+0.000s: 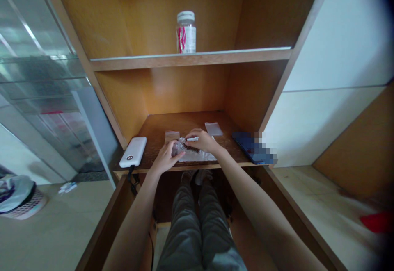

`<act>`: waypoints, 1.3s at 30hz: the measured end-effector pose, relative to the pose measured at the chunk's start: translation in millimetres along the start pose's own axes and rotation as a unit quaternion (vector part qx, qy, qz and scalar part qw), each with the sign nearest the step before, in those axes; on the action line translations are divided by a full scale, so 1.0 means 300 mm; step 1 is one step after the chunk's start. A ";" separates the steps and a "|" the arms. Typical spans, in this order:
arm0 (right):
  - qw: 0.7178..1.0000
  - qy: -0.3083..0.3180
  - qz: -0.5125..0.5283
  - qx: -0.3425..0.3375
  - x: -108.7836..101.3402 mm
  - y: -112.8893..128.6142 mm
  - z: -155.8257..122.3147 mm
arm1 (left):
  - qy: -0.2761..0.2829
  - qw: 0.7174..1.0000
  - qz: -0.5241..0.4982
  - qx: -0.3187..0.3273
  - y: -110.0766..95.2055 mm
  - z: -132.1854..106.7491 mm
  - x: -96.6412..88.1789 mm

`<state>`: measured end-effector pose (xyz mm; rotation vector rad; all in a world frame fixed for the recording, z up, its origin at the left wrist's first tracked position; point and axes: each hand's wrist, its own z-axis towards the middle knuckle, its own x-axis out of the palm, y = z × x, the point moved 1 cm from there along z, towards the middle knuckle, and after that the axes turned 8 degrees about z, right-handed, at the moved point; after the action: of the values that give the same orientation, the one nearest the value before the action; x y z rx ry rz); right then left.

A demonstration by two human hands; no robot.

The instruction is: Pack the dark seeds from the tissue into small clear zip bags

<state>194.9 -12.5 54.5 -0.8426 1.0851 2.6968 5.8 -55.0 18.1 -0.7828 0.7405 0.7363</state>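
Observation:
Both my hands meet over the front of a wooden cabinet shelf (160, 127). My left hand (166, 157) pinches one end of a small clear plastic bag (180, 147) with something dark inside. My right hand (203, 140) is closed on the other end of that bag, fingers curled over a small white piece. More clear plastic (201, 156) lies flat under the hands. Two small empty clear bags lie behind, one bag (172, 135) to the left and one bag (213, 128) to the right.
A white power bank (133, 151) with a dark cable lies at the shelf's left front. A dark blue phone (246, 144) lies at the right. A white-capped jar (186, 32) stands on the upper shelf. A glass door (40, 78) is left; a basket (20, 199) sits on the floor.

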 end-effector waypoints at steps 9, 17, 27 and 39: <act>0.996 0.048 0.070 -0.015 0.043 -0.023 0.009 | 0.013 1.000 0.006 -0.005 0.000 0.000 -0.003; 0.976 -0.040 -0.141 0.158 -0.034 -0.115 -0.040 | 0.009 1.000 0.002 -0.013 0.000 -0.005 -0.001; 0.954 0.042 -0.221 0.198 -0.027 -0.122 -0.057 | 0.011 1.000 -0.003 -0.015 -0.004 -0.003 -0.006; 0.930 -0.018 -0.270 0.250 -0.046 -0.131 -0.071 | 0.013 1.000 -0.006 -0.018 -0.001 -0.004 -0.005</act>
<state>228.1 3.4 25.7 -0.8339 1.2285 1.8656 4.8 -56.6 18.7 -0.8294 0.7463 0.7315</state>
